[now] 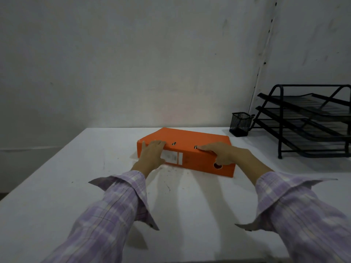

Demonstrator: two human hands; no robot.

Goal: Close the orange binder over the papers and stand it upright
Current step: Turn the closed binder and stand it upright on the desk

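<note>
the orange binder lies flat and shut on the white table, with its spine facing the person, so the closing part looks done and the standing up part is not done yet. the left hand is spread over the left end of the binder, fingers on the top cover and thumb down near the white label on the spine. the right hand rests near the right end of the binder, fingers lying flat along the top edge and the thumb down by the round finger hole. both hands are open and pressing or holding lightly, not closed into fists. i think they sit at the two ends like this so the binder can be tipped up evenly without sliding. two little metal bits poke through the top cover of the binder between the hands. behind the binder and to its right sits a black mesh pen cup, and farther right of the binder a black wire paper tray rack, cut off at the picture edge. the papers are hidden inside the binder, so i cannot see them. the writing on the label is too small to read. the purple checked sleeves hide the arms.
</note>
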